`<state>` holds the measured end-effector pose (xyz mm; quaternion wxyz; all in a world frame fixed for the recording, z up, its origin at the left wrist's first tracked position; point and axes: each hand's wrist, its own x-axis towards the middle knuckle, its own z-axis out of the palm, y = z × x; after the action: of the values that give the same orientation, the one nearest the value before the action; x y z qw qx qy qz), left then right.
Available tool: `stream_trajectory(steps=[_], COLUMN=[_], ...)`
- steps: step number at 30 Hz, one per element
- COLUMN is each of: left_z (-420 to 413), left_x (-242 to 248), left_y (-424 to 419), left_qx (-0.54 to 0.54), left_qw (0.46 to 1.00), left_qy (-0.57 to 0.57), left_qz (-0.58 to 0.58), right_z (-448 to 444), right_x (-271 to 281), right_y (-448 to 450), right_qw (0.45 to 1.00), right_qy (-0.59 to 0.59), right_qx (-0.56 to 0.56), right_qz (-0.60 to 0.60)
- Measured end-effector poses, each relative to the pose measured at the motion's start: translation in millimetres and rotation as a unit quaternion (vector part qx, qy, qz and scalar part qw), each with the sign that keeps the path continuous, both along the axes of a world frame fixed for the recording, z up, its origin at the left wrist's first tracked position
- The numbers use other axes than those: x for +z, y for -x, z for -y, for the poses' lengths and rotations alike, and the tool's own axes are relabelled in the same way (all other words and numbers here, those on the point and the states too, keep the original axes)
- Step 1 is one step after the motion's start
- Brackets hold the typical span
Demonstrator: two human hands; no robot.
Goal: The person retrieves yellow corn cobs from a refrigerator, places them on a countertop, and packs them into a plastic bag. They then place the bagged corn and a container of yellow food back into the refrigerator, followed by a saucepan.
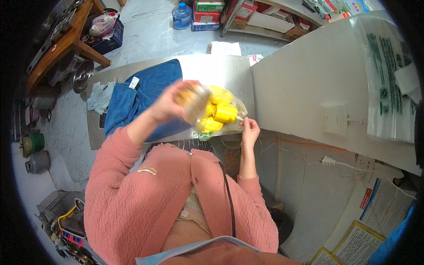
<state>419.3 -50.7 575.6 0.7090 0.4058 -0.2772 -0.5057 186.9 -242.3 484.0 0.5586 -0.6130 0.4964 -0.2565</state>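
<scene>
My left hand (170,102) grips a clear package (195,99) with yellowish contents. Motion blurs it, so its exact kind cannot be told. Just right of it, a clear plastic bag (243,107) lies on a metal tabletop (228,69). Several yellow ribbed objects (226,113) show inside the bag. My right hand (250,131) pinches the bag's edge between thumb and fingertips, at the table's near right corner. Beneath my left forearm and to its left spreads a blue cloth (155,79) with a white tag.
A pale cloth (101,96) rests at the table's left end. A white wall panel (298,79) borders the right side, with hanging plastic bags (384,82). Beyond the table stand a blue water jug (182,16), stacked boxes (207,16) and a wooden-legged table (89,53).
</scene>
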Motion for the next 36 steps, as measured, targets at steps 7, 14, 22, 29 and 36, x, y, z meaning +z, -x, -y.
stream_trajectory(steps=[7, 14, 22, 29, 36], left_z=[71, 103, 39, -14, -6], left_x=[-28, -71, -53, -39, 12], left_y=[95, 81, 78, 58, 45], left_qx=[-0.138, -0.022, 0.028, 0.285, 0.211], left_qw=[0.905, 0.755, 0.669, 0.704, 0.966], left_qy=[-0.187, -0.266, -0.051, -0.278, -0.134], left_qz=[0.357, 0.598, 0.741, 0.588, 0.066], right_z=[9, 6, 5, 19, 25], right_x=[21, 51, 65, 77, 91], right_y=[1, 15, 11, 13, -10], right_qw=[0.894, 0.898, 0.982, 0.911, 0.975], right_qy=[-0.342, -0.316, 0.004, 0.176, -0.076], right_qx=[-0.027, 0.063, 0.188, 0.320, 0.091], right_qz=[0.289, 0.300, 0.019, -0.193, 0.189])
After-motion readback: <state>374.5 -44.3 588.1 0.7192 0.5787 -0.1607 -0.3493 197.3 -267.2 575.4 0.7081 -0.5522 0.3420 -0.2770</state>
